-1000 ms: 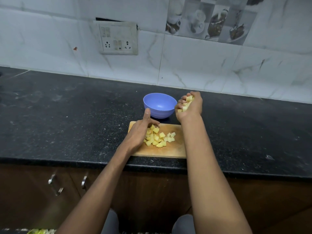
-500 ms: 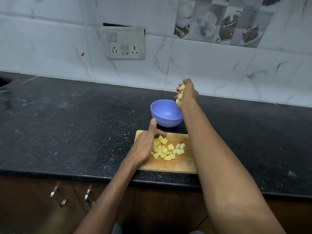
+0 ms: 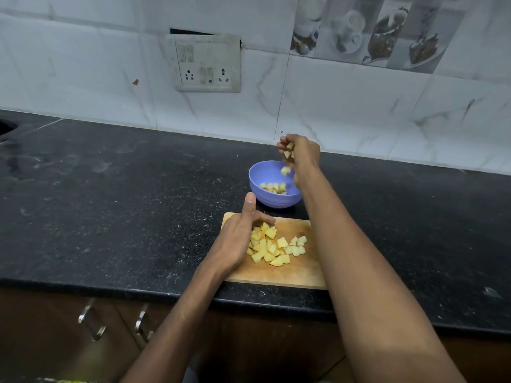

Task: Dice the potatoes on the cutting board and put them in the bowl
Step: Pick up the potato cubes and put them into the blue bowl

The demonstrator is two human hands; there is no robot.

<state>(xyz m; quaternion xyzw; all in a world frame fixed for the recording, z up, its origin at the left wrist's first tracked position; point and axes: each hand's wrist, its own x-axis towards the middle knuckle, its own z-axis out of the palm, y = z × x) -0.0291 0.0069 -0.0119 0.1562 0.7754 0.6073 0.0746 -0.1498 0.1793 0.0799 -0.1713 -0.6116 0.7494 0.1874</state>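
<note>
A wooden cutting board [image 3: 293,272] lies at the counter's front edge with a pile of yellow diced potato [image 3: 272,248] on it. Behind it stands a blue bowl [image 3: 265,199] holding several potato cubes. My right hand [image 3: 300,153] hovers above the bowl's right rim, fingers curled round a few cubes, while one cube falls below it. My left hand [image 3: 240,239] rests on the board's left side, fingers laid flat against the pile, thumb pointing up.
The black stone counter [image 3: 124,194] stretches left and right of the board. A white tiled wall with a switch and socket plate [image 3: 207,63] rises behind. Cabinet handles [image 3: 88,317] sit under the counter edge.
My right hand loosened above the bowl and potato cubes dropped into it; the bowl was empty before. My left hand stayed against the pile.
</note>
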